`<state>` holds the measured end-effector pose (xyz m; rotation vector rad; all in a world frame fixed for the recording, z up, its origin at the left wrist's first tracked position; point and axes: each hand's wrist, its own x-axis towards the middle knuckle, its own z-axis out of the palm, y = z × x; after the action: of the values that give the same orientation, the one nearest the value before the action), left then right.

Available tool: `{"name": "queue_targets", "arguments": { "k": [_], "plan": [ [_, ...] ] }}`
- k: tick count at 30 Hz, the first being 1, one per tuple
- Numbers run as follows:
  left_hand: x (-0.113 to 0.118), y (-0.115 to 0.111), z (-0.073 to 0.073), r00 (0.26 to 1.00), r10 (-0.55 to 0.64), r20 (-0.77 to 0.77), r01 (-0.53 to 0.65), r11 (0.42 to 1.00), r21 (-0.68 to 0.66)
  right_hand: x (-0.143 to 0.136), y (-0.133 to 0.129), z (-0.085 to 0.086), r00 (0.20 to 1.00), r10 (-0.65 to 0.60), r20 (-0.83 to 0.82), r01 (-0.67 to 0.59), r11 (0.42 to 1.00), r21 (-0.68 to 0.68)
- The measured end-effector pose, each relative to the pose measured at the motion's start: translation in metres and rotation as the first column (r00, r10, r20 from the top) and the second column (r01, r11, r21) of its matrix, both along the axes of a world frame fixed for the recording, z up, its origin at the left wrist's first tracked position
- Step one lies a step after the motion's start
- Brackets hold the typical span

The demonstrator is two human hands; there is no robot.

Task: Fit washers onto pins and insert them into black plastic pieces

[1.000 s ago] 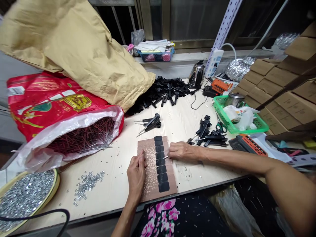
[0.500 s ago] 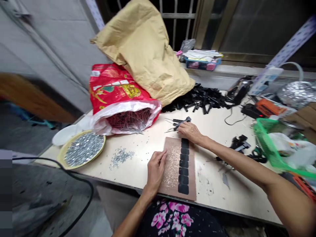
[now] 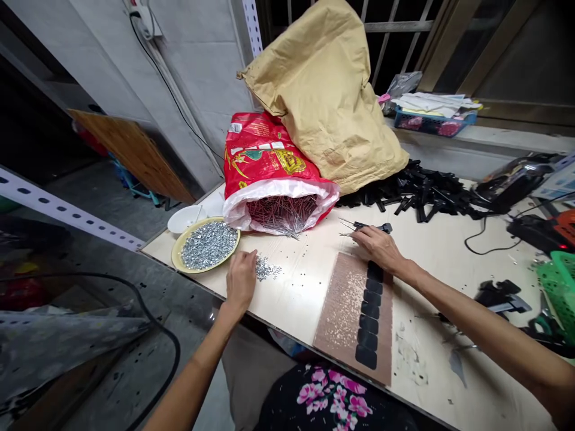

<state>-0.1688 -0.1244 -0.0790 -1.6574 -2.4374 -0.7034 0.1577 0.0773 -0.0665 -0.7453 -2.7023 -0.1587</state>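
My left hand (image 3: pixel 242 278) is at the edge of a loose pile of small shiny metal pieces (image 3: pixel 268 268), its fingers bent together; what is between them is hidden. Close by stands a yellow bowl (image 3: pixel 177 263) filled with similar pieces. My right hand (image 3: pixel 380 246) is closed over thin metal rods with black handles (image 3: pixel 359 225), whose tips point left from under the fingers. Below that hand lies a brown board (image 3: pixel 326 329) with pale speckles and a column of black rounded squares (image 3: pixel 369 324) along its right side.
A red sack (image 3: pixel 269 146) holding many thin rods lies open under a large tan paper bag (image 3: pixel 332 108). Black parts (image 3: pixel 422 188) are heaped behind. On the right are more black-handled tools (image 3: pixel 498 296) and a green basket (image 3: pixel 563 287). A white bowl (image 3: pixel 179 220) sits behind the yellow one.
My left hand has left the board's edge and moved left to the small metal pile. My right hand stays at the black-handled rods. The view has turned left.
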Motion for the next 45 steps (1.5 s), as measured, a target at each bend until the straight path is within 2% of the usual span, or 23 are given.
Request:
{"name": "queue_targets", "arguments": {
  "k": [3,7,12,15,17,19,20,21,23,27,32,37,45],
  "plan": [
    [0.000,0.021,-0.003,0.998,0.028,0.049,-0.024,0.997,-0.080,0.005,-0.019,0.013,0.992,-0.004,-0.123,0.000,0.999,-0.037],
    [-0.002,0.032,-0.002,0.990,0.030,0.137,-0.021,0.998,-0.065,0.013,-0.041,0.023,0.972,-0.011,-0.235,-0.012,0.996,-0.093],
    [-0.001,0.035,0.013,0.960,0.000,0.281,-0.001,1.000,0.003,0.011,-0.062,0.030,0.930,-0.060,-0.363,-0.013,0.981,-0.196],
    [0.019,0.039,0.025,0.910,-0.064,0.409,0.059,0.998,0.026,-0.002,-0.078,0.037,0.907,-0.054,-0.418,-0.065,0.962,-0.265],
    [0.045,0.041,0.034,0.793,-0.131,0.595,0.105,0.991,0.078,-0.013,-0.088,0.043,0.901,-0.053,-0.432,-0.086,0.952,-0.295],
    [0.074,0.043,0.042,0.487,-0.200,0.850,0.073,0.979,0.189,-0.023,-0.096,0.049,0.901,-0.069,-0.429,-0.081,0.943,-0.322],
    [0.088,0.043,0.046,0.371,-0.220,0.902,0.044,0.975,0.219,-0.026,-0.099,0.051,0.903,-0.079,-0.422,-0.072,0.941,-0.331],
    [0.101,0.044,0.050,0.287,-0.236,0.928,0.020,0.970,0.241,-0.029,-0.101,0.053,0.908,-0.089,-0.410,-0.061,0.939,-0.337],
    [0.120,0.045,0.056,0.223,-0.261,0.939,-0.006,0.963,0.270,-0.030,-0.102,0.056,0.921,-0.108,-0.375,-0.031,0.938,-0.345],
    [0.134,0.049,0.060,0.196,-0.289,0.937,-0.022,0.954,0.299,-0.024,-0.102,0.060,0.937,-0.141,-0.318,0.022,0.937,-0.350],
    [0.136,0.051,0.059,0.173,-0.291,0.941,0.015,0.956,0.293,-0.018,-0.102,0.059,0.943,-0.150,-0.296,0.056,0.951,-0.304],
    [0.137,0.051,0.059,0.183,-0.297,0.937,0.056,0.955,0.292,-0.017,-0.104,0.058,0.949,-0.144,-0.282,0.092,0.978,-0.188],
    [0.136,0.055,0.060,0.119,-0.237,0.964,0.118,0.968,0.223,-0.017,-0.107,0.049,0.926,-0.191,-0.327,0.171,0.981,-0.090]
  ]
}}
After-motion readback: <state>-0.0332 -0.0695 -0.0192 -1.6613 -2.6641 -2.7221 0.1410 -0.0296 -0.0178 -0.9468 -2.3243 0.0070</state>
